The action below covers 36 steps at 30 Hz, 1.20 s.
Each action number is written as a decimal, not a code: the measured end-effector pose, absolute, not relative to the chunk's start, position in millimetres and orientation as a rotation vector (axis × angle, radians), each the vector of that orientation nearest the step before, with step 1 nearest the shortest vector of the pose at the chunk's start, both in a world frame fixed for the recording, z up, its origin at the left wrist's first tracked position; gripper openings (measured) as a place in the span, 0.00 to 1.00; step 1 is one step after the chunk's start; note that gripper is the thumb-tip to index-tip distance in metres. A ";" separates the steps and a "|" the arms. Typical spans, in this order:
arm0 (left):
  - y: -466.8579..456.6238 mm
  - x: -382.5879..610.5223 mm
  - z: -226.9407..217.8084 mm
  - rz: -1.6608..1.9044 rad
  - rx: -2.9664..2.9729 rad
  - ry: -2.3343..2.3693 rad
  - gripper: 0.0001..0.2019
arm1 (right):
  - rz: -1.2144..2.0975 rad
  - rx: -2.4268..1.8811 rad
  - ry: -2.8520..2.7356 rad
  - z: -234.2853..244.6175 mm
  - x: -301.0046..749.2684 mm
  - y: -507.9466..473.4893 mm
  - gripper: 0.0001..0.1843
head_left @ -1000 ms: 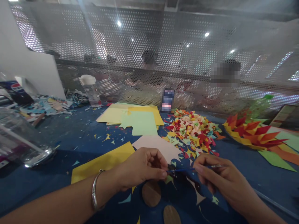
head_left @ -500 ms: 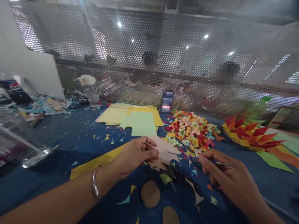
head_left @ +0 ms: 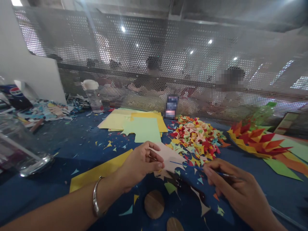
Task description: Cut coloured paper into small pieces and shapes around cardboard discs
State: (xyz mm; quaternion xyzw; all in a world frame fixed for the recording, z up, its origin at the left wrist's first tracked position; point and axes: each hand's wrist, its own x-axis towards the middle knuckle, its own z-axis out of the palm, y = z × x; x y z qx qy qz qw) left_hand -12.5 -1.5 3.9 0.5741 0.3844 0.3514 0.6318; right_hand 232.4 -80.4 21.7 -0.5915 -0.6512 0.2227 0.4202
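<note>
My left hand (head_left: pixel 145 160), with a silver bangle on its wrist, is over the near left edge of a pale pink sheet of paper (head_left: pixel 168 157). Its thumb and fingers are curled together; whatever is between them is too small or hidden to name. My right hand (head_left: pixel 228 183) grips a thin blue stick (head_left: pixel 190 166) that points left across the pink sheet toward the left fingertips. Cut paper scraps (head_left: pixel 166 175) in beige lie just below the sheet. A green scrap (head_left: pixel 170 188) and two round wooden pieces (head_left: pixel 154 204) are nearer to me.
Behind the right hand lies a heap of small colourful paper pieces (head_left: pixel 197 134). Coloured sheets (head_left: pixel 146 130) and a phone (head_left: pixel 171 106) stand further back. Glass jar (head_left: pixel 21 147) and plastic cup (head_left: pixel 93 96) are at left; a folded-paper flower (head_left: pixel 257 139) is at right.
The view has tilted up slightly. The stick's tip has shifted a little left, toward my left hand, whose fingers have changed their curl slightly.
</note>
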 end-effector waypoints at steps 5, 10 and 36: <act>-0.7 -19.4 5.5 0.737 1.750 0.977 0.11 | 0.546 -1.476 -1.680 22.7 230.4 -81.0 0.14; -1.8 -19.9 7.5 0.601 2.213 1.124 0.07 | 0.485 -1.483 -1.813 23.3 227.4 -79.9 0.14; 6.3 -13.7 -5.7 0.566 2.353 1.076 0.06 | 0.401 -1.466 -1.959 22.7 229.4 -77.8 0.15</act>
